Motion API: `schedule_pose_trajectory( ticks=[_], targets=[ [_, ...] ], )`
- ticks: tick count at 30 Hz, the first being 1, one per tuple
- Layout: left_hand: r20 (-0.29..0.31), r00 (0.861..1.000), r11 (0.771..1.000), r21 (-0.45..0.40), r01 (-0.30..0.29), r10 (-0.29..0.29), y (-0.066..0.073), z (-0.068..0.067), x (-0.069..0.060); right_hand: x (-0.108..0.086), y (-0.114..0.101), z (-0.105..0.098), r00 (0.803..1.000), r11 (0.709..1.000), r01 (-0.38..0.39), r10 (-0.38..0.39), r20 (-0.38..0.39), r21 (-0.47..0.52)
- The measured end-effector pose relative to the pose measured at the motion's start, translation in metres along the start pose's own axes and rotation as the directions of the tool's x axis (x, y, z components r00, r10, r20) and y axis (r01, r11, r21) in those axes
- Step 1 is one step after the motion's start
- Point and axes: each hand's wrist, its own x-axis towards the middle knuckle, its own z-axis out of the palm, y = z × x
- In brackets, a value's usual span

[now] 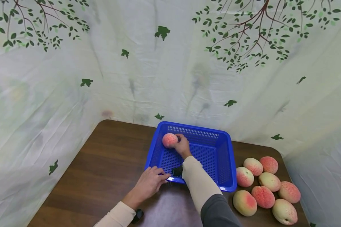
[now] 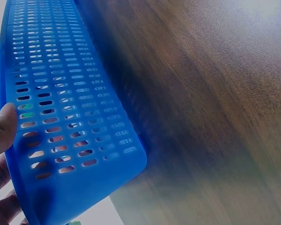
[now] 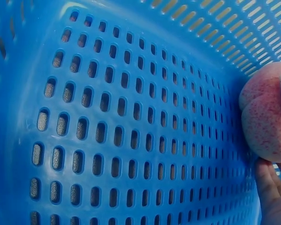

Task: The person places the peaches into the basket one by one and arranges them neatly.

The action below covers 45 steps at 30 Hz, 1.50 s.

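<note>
Blue basket (image 1: 232,164) is gripped by the left hand (image 1: 150,183); the peach (image 1: 169,140), pinched by the right hand (image 1: 183,147), could be bruised if dropped, clearance unclear.

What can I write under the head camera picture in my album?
A right hand holds one peach in a blue plastic basket, left hand on its rim, eight peaches alongside.

A pale, creased cloth (image 1: 147,72) printed with leafy branches (image 1: 263,10) and green leaves (image 1: 162,32) hangs around the brown wood-grain counter (image 1: 116,151). A whitish sheen (image 1: 173,206) lies across its near part.
</note>
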Motion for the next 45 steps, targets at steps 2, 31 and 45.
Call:
schedule_pose_trajectory(
  ticks=[2, 31, 45],
  targets=[
    [-0.006, 1.0, 1.0, -0.005, -0.002, 0.002, 0.001, 0.001, 0.001, -0.001, 0.0, -0.001, 1.0, 1.0, 0.008, -0.008, -0.005, -0.011],
    [0.079, 0.997, 1.0, -0.005, 0.018, -0.018, 0.004, -0.004, 0.003, -0.024, -0.05, -0.068, 0.982, 0.991, -0.083, 0.063, 0.179, 0.106],
    [0.028, 1.0, 1.0, -0.016, 0.005, -0.004, 0.0, -0.001, 0.003, -0.065, -0.051, -0.145, 0.987, 0.997, 0.005, -0.017, 0.16, 0.074]
  ],
)
